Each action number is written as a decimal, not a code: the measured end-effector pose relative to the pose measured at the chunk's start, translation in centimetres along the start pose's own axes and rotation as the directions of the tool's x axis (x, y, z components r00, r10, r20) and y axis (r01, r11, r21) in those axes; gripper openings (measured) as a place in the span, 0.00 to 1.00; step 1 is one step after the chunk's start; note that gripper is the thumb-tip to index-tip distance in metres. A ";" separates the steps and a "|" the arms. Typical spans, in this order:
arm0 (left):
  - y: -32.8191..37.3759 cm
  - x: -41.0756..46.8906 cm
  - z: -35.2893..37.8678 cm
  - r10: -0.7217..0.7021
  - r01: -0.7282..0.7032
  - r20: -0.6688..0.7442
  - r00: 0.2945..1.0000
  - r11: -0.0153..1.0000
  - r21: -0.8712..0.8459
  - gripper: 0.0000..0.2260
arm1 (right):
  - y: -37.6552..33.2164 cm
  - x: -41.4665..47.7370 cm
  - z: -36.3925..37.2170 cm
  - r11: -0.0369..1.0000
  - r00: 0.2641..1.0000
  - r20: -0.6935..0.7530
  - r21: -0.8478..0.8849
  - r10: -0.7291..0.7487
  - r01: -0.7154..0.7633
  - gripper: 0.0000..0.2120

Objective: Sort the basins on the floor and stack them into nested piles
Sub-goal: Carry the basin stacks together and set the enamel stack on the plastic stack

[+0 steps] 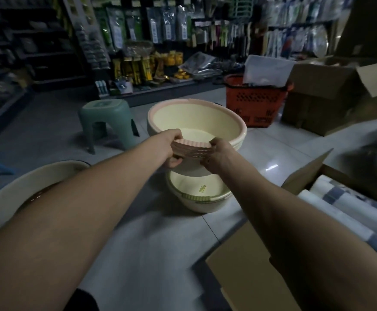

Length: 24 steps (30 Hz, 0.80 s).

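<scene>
A nested pile of cream basins with pink rims (196, 122) hangs in the air at the centre of the view. My left hand (174, 144) and my right hand (219, 156) both grip its near ribbed pink handle, one on each side. Directly under it, on the floor, sits a second pile of cream basins with a green ribbed handle (200, 195). The lifted pile covers the far part of that lower pile. A larger cream basin with a dark rim (14, 194) lies at the left, partly behind my left forearm.
A green plastic stool (106, 122) stands on the tiled floor to the left behind the basins. A red shopping basket (255, 102) and cardboard boxes (317, 95) stand at the right. An open carton with rolls (349, 203) is near right. Store shelves line the back.
</scene>
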<state>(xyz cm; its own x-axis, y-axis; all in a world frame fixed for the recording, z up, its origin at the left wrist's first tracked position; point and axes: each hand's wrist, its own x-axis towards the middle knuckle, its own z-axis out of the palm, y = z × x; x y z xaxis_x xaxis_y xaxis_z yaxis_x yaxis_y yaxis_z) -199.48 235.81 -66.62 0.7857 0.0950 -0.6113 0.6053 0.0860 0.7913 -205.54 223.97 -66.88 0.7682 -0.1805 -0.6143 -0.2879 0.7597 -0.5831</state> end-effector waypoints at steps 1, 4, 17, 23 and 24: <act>0.1 0.3 0.3 -0.014 0.012 0.047 0.999 0.999 0.031 0.12 | -0.2 0.5 -0.2 1.000 1.000 -0.016 0.000 0.004 -0.004 0.17; 0.4 1.8 0.7 -0.060 0.045 0.130 0.990 0.993 0.110 0.14 | -0.4 1.8 -0.7 0.999 0.997 -0.070 -0.046 -0.012 0.008 0.17; -4.0 15.1 1.4 -0.250 0.228 0.193 0.949 0.965 0.132 0.11 | 3.7 12.9 -0.7 0.978 0.939 -0.333 -0.208 -0.079 0.009 0.21; -4.7 18.4 -1.5 -0.356 0.250 0.281 0.891 0.902 0.351 0.17 | 4.8 15.8 -1.9 0.851 0.963 -0.263 -0.519 -0.065 -0.084 0.22; -4.4 18.7 -2.4 -0.374 0.204 0.288 0.882 0.852 0.482 0.21 | 4.9 16.1 -2.3 0.797 0.966 -0.257 -0.590 -0.035 -0.129 0.23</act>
<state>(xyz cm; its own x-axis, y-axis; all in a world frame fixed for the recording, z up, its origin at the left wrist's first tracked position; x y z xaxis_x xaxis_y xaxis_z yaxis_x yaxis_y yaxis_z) -187.79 239.63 -81.57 0.5030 -0.2336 -0.8321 0.7380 -0.3850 0.5542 -195.90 223.33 -80.89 0.6048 -0.3612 -0.7098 -0.6657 0.2600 -0.6995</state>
